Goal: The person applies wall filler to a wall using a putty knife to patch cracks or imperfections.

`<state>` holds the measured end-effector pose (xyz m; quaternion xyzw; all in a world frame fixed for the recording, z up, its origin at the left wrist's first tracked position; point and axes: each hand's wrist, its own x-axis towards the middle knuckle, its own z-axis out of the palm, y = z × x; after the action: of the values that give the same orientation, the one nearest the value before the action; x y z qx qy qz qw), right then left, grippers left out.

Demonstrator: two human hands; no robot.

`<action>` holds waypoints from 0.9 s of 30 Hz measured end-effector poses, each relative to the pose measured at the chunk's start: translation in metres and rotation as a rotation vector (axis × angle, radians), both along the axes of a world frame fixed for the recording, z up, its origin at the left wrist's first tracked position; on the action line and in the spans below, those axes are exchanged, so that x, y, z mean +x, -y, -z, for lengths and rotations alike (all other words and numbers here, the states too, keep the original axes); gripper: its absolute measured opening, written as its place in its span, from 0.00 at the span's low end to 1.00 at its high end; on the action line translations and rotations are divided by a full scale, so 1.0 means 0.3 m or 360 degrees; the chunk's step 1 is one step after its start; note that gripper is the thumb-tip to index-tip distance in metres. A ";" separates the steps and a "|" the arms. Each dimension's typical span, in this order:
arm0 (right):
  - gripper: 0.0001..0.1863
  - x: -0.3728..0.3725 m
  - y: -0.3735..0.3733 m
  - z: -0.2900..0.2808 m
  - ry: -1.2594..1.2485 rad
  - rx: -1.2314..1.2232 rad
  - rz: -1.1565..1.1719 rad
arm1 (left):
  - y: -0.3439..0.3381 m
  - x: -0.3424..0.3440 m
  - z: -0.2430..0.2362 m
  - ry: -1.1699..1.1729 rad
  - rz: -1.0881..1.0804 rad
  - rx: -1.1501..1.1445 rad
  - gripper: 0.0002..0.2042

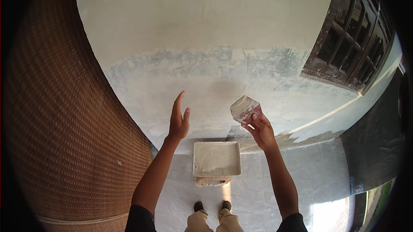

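Note:
My right hand grips a reddish putty scraper, a flat plate whose face and edges are smeared with pale putty. It is held up in front of the pale wall; whether it touches the wall I cannot tell. My left hand is raised, empty, its fingers stretched upward and the thumb apart. Below and between my hands a rectangular tray holds a layer of cream-coloured putty. Across the wall above my hands runs a rough grey-blue band, with smoother pale coating over and under it.
A brown woven mat hangs along the left side. On the right is a dark wooden window with small panes. Grey tiles cover the floor, with a bright sunlit patch. My feet stand just behind the tray.

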<state>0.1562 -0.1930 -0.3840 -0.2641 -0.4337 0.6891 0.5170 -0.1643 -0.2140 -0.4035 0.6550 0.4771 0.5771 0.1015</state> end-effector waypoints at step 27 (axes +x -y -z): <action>0.17 0.261 -0.306 -1.186 0.0979 0.2033 0.1726 | -0.421 0.350 -1.223 -0.0527 -0.0235 0.1007 0.28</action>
<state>0.2346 -0.1013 -0.0282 -0.2678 -0.6699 -0.1248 0.6812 -0.0593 -0.0879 -0.0366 0.7023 0.3310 0.5881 -0.2266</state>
